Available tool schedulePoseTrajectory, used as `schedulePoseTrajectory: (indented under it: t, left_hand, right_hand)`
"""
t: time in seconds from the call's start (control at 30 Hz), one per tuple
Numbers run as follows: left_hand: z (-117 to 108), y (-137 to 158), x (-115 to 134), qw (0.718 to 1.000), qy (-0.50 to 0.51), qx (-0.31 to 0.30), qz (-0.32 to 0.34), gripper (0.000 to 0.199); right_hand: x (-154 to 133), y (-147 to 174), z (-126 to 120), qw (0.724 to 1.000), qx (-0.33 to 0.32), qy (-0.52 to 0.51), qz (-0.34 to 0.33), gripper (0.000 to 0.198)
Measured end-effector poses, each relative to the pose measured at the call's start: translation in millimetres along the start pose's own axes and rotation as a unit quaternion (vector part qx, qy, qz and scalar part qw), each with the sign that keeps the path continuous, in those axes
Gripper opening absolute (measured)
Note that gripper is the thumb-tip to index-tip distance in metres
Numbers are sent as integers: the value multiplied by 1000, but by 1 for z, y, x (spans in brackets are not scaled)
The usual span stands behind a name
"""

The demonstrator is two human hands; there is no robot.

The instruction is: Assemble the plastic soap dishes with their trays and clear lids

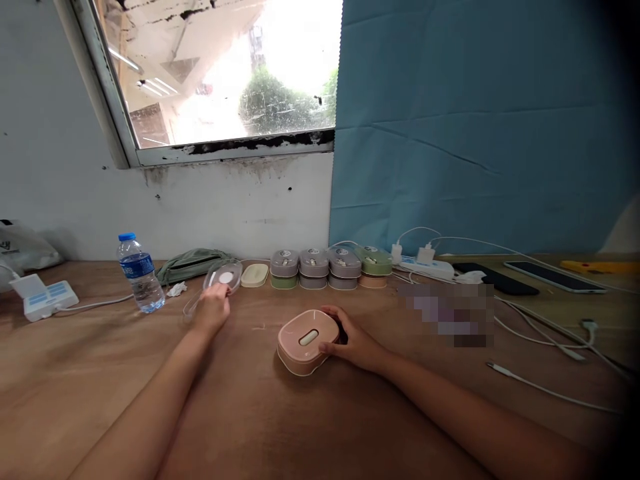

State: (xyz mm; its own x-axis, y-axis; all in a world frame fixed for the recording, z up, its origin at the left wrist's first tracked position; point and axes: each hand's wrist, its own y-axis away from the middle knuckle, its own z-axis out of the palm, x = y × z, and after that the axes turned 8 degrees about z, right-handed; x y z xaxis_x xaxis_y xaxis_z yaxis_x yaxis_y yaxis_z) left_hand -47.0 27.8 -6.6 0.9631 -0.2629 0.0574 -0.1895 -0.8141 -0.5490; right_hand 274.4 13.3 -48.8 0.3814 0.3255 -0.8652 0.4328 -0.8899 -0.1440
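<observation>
In the head view, a person works at a wooden table (235, 413) with two bare hands. At the centre of the frame, a pink box (294, 339) stands on the tabletop, its top closed and a pale oval slot showing. The right hand (357, 341) is clamped on the box's right end, thumb on the near side, fingertips at the far edge.

Left of centre, the left hand (214, 305) reaches to a clear lid (225, 276), fingers drawn together at its near edge; whether they pinch it or only touch it cannot be told. Beside it, a cream lid (255, 275) lies near a row of stacked boxes (314, 268) across the middle of the frame. A green pouch (196, 265) and a bottle (142, 275) stand farther left.

The step in hand appears to be steadying the box while taking hold of the clear lid. The next move would seem to call for a sure pinch on the lid's rim, clear of the cream lid, with the right hand's hold kept steady.
</observation>
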Motion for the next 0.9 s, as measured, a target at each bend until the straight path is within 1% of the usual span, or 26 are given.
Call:
schedulePoseTrajectory:
  t: [0.07, 0.13, 0.23, 0.37, 0.5, 0.7, 0.8, 0.9]
  left_hand:
    - [1, -1, -22, 998, -29, -19, -52, 19]
    - [3, 0, -38, 994, -42, -60, -81, 15]
    - [1, 2, -52, 991, -36, -108, -76, 12]
    - [-9, 5, -58, 989, 4, -136, -54, 13]
    - [-16, 7, -66, 990, 43, -130, -45, 13]
    - [-13, 10, -71, 986, 26, -140, -82, 10]
    - [-12, 11, -70, 987, 20, -140, -80, 8]
    - [-12, 12, -69, 984, 21, -158, -75, 8]
  right_hand:
    - [1, 0, 0, 1000, 5, 3, -7, 72]
    - [1, 0, 0, 1000, 11, 9, -10, 71]
    - [1, 0, 1, 1000, 11, 7, -13, 71]
    - [1, 0, 1, 1000, 10, -1, -12, 70]
    - [1, 0, 1, 1000, 8, 2, -10, 70]
    - [-2, 1, 0, 1000, 6, 6, -15, 68]
    - [-2, 0, 0, 1000, 8, 7, -16, 69]
    - [-1, 0, 1, 1000, 8, 4, -17, 69]
